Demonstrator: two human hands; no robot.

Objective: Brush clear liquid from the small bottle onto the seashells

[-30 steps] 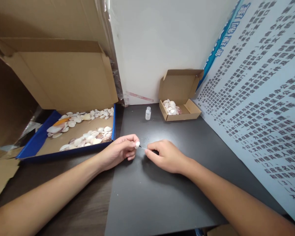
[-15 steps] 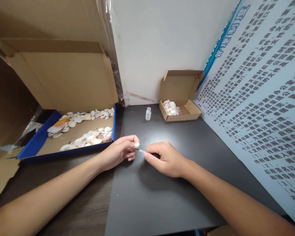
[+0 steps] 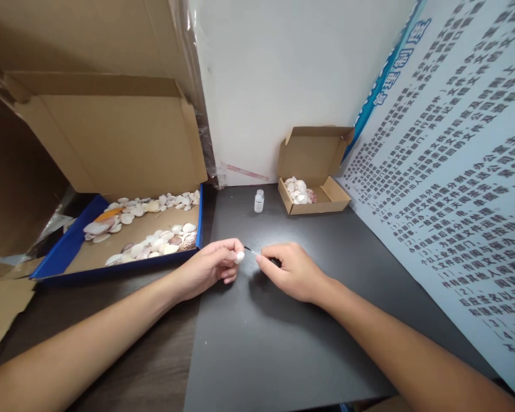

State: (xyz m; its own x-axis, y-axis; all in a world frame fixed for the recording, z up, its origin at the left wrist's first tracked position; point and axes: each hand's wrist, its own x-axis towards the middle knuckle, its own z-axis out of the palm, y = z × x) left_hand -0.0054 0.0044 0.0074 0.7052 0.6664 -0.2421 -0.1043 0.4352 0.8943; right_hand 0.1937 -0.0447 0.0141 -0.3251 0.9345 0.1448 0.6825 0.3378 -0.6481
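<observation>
My left hand [image 3: 217,261] pinches a small white shell [image 3: 239,257] between thumb and fingertips, above the dark mat. Just right of it, my right hand [image 3: 289,269] is closed on a thin brush [image 3: 251,250] with a clear stem and a dark tip; the tip points left, close to the shell's upper side. Whether tip and shell touch, I cannot tell. A small clear glass bottle [image 3: 258,201] with no cap stands upright beyond my hands.
At the left lies an open blue-edged box [image 3: 199,214] with many shells [image 3: 154,243]. An open small cardboard box [image 3: 321,207] holding white and pinkish shells [image 3: 298,190] sits at the back right. A printed sheet [image 3: 446,143] covers the right side.
The brush has moved from below the shell to its upper right and changed its angle. My right hand has shifted slightly right, and the shell has turned in my left fingers.
</observation>
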